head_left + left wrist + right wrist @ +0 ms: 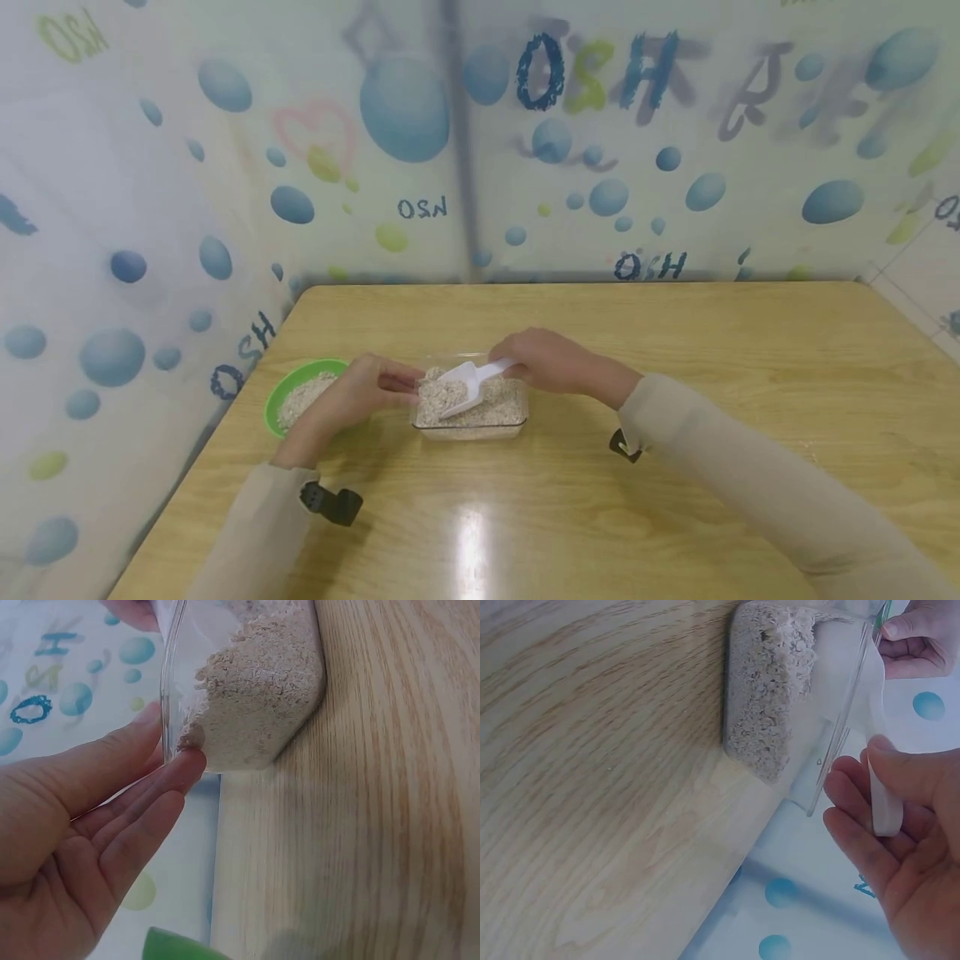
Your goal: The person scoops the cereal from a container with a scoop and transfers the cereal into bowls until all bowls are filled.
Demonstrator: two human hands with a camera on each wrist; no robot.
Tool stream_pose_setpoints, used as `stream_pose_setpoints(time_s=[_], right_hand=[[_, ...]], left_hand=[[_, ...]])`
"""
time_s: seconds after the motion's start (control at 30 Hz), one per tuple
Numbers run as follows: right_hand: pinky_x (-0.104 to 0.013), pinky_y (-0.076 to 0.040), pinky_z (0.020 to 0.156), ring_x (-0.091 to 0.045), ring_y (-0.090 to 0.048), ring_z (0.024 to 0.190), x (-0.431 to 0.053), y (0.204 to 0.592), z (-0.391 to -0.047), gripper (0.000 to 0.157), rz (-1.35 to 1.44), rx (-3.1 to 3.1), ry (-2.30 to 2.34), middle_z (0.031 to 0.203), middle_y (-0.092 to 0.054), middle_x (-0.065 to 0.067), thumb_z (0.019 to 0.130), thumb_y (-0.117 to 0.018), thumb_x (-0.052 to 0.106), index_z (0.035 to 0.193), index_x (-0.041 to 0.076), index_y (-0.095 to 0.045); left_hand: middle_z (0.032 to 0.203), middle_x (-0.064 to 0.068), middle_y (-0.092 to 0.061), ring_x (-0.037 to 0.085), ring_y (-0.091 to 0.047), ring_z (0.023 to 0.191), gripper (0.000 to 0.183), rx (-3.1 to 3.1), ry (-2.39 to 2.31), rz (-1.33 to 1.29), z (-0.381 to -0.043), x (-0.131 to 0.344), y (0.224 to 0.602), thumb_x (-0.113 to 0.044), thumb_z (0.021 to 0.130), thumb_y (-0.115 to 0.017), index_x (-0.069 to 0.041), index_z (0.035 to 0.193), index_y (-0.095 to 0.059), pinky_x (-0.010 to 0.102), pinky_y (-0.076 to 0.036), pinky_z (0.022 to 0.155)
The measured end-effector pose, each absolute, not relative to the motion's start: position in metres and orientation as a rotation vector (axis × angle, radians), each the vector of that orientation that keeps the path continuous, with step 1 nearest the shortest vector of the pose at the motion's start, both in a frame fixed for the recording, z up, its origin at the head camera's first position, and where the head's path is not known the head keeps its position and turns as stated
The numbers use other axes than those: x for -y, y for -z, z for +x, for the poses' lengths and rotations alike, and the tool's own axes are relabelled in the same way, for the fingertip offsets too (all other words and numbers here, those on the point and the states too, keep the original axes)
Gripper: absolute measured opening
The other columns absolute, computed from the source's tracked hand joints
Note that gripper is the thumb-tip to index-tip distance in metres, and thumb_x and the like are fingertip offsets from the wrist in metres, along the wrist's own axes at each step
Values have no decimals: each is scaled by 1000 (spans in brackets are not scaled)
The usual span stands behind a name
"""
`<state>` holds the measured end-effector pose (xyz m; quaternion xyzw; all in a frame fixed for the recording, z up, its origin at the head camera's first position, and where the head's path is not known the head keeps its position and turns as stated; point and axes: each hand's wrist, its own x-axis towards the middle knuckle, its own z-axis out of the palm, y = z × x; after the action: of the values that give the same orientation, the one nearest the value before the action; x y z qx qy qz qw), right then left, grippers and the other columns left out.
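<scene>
A clear rectangular container (468, 432) holds pale oat-like flakes (504, 407). My left hand (367, 387) pinches its left end at the rim, thumb and fingertips against the wall, as the left wrist view shows. In my right hand (551, 360) is the handle of a white scoop (474, 385), gripped between thumb and curled fingers (855, 844). The scoop's head rests tilted among the flakes, pointing left, with flakes in it. A green bowl (277, 393) with similar flakes stands left of the container, partly hidden by my left hand and wrist.
Everything stands on a wooden table (675, 500), whose far edge meets a patterned wall covering (405, 108). The same covering runs along the left side. A few pale crumbs (808, 450) lie on the table beyond my right sleeve.
</scene>
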<state>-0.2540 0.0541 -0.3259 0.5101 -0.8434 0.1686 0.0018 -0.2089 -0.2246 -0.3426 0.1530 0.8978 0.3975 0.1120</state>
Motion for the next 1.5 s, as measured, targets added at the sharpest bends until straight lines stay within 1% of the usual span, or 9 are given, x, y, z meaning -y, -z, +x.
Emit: stream_pose_setpoints(time_s=[0.07,0.23,0.5,0.6,0.9,1.07,1.2,1.3,1.5], right_hand=[[-37,-45,90,-27,-59,101,-56,326,-253,22,1589,2658,-543,107,-64,-12,87,-59,3,109,-1,-64],[-39,-44,92,-27,-58,104,-61,328,-253,25,1537,2695,-598,111,-63,-13,88,-59,5,112,-1,-63],[-39,-47,88,-27,-59,100,-70,334,-253,25,1451,2633,-639,108,-64,-13,87,-61,8,111,0,-64],[-39,-47,88,-27,-59,101,-72,335,-251,26,1429,2623,-664,109,-64,-13,88,-61,9,112,-1,-63],[-40,-47,88,-28,-58,104,-73,338,-251,28,1373,2624,-800,113,-62,-14,89,-59,9,115,-3,-61],[-38,-49,85,-26,-58,102,-71,336,-252,30,1306,2650,-916,115,-61,-14,91,-58,10,118,-1,-60],[-37,-50,82,-25,-59,100,-68,334,-254,29,1317,2618,-960,115,-61,-14,91,-57,11,118,-1,-60],[-36,-49,83,-25,-59,100,-64,334,-257,30,1333,2593,-966,115,-61,-14,91,-57,11,118,-1,-60],[-36,-47,88,-25,-58,105,-54,333,-262,30,1365,2566,-973,116,-61,-13,91,-57,12,118,-1,-59]], left_hand=[[107,13,-65,20,-63,92,39,-2630,-1174,448,-209,225,343,-13,81,-71,3,115,-62,31,-51,81],[108,16,-64,22,-63,92,39,-2603,-1204,493,-209,228,344,-11,82,-69,6,116,-60,31,-51,80],[107,15,-64,20,-63,91,39,-2603,-1197,528,-205,230,344,-12,84,-67,6,118,-58,28,-52,78],[109,16,-63,21,-62,92,40,-2607,-1192,547,-204,231,343,-13,85,-66,6,119,-57,29,-52,78],[108,11,-63,21,-61,95,34,-2689,-1111,542,-197,236,343,-15,87,-64,-2,118,-60,34,-51,81],[107,12,-63,23,-60,96,34,-2725,-1104,485,-193,241,337,-18,89,-62,-3,119,-60,36,-51,81],[107,13,-63,24,-60,96,34,-2758,-1101,461,-191,248,332,-18,89,-62,-4,119,-60,36,-52,80],[107,13,-63,24,-61,96,34,-2786,-1095,466,-189,255,330,-19,89,-63,-4,119,-60,35,-52,80],[106,15,-63,25,-61,95,36,-2814,-1108,468,-186,270,325,-19,88,-63,-3,119,-59,37,-51,81]])
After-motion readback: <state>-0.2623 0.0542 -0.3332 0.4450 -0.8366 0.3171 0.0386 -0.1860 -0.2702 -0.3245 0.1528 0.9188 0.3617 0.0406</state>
